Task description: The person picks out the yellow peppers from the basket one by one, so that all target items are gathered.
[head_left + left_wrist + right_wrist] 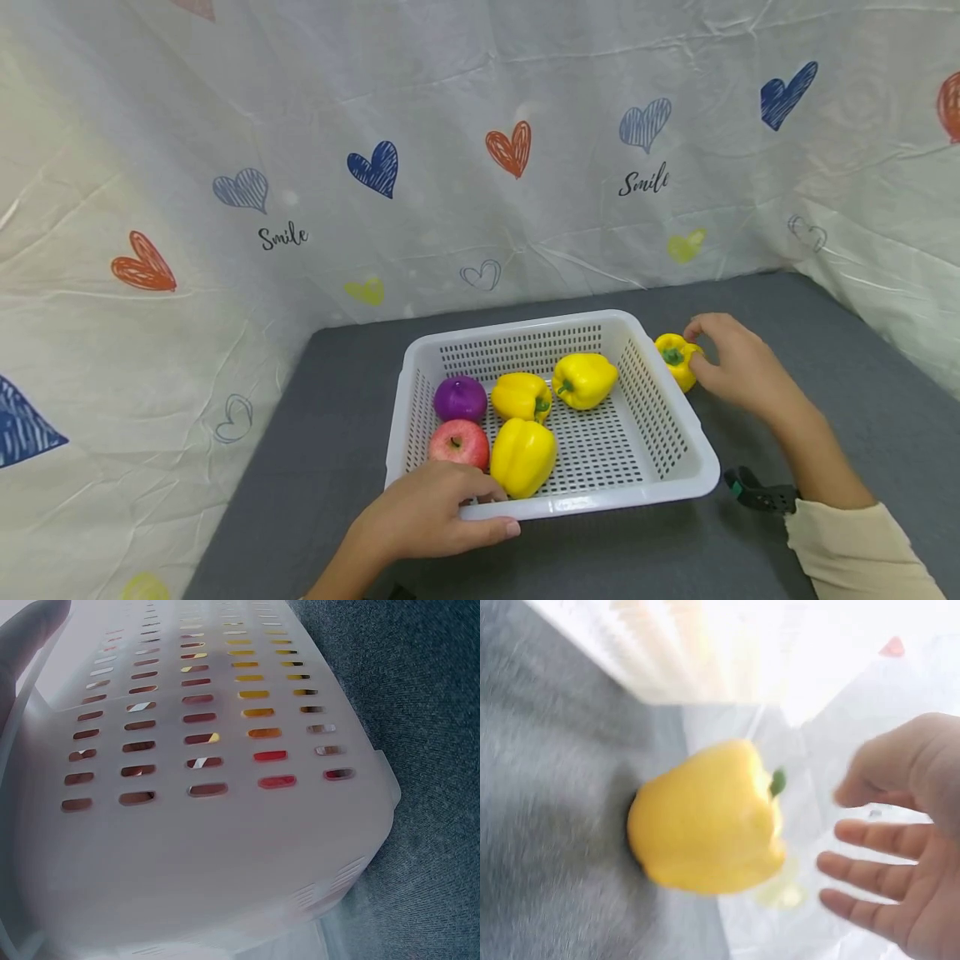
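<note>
A white, creased sheet (570,87) hangs behind the dark grey desk (337,417) and at its left and right sides. On this sheet are printed hearts (378,169) in blue, red and yellow, and the black word "Smile" (644,180) appears two times.

Basket (592,504): white, patterned with rows of slots. Peppers (522,458): all four yellow; stems (672,357) green where I can see them. Apple (460,444): pinkish red. Onion (460,400): deep purple. Desk (345,400): plain dark grey in my head view, bluer at my left wrist. Sheet (435,75): white, printed with scribbled hearts (373,169) in blue, red and yellow, some outline only, plus black "Smile" lettering (283,236). My sleeve (862,550): cream. My strap (768,497): black, green patch.
</note>
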The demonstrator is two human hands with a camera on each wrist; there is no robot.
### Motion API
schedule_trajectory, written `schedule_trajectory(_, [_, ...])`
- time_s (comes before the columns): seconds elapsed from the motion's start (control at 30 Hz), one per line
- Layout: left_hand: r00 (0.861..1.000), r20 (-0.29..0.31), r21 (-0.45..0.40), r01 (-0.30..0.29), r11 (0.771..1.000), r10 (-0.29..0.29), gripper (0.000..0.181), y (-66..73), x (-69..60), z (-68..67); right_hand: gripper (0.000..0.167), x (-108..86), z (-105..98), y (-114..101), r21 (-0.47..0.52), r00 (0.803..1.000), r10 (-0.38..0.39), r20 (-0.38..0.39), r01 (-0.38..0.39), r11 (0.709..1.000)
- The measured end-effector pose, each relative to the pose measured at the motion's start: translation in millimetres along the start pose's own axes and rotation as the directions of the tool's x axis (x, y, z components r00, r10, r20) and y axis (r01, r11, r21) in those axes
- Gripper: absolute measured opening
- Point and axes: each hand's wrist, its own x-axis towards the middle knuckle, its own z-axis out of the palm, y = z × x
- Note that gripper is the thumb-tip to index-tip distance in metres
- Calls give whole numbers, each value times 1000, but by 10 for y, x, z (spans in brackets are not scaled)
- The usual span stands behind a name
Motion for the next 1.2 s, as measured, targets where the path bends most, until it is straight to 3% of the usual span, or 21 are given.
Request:
schedule_trajectory(0.13, [1000, 0, 1, 2, 1000, -2, 44, -1, -1, -1, 23, -23, 23, -201, 42, 992, -63, -110, 68, 997])
schedule_trajectory(0.27, [1000, 0, 5, 0, 1000, 0, 43, -5, 1, 6, 29, -34, 108, -382, 34, 983, -147, -109, 151, 988])
schedule_trajectory(0.43, [1000, -14, 29, -23, 999, 24, 43, -26, -4, 27, 38, -54, 255, -511, -39, 969, -249, -10, 248, 968])
schedule_trajectory(0.67, [998, -30, 50, -54, 997, 55, 43, -33, 1, 31, 52, -111, 429, -676, -143, 916, -381, 124, 396, 907])
schedule_trajectory(0.93, [998, -35, 54, -50, 997, 52, 44, -44, -7, 32, 64, -174, 503, -809, -191, 885, -370, 283, 430, 882])
schedule_trajectory(1.03, [998, -35, 58, -50, 997, 52, 44, -46, -8, 31, 47, -168, 503, -827, -125, 895, -385, 225, 418, 900])
schedule_trajectory(1.13, [998, -32, 61, -50, 997, 52, 44, -43, -8, 29, 30, -154, 506, -842, -90, 905, -417, 87, 424, 901])
schedule_trajectory(1.2, [998, -32, 63, -51, 997, 53, 44, -41, -3, 28, 30, -145, 509, -836, -97, 903, -428, 34, 430, 898])
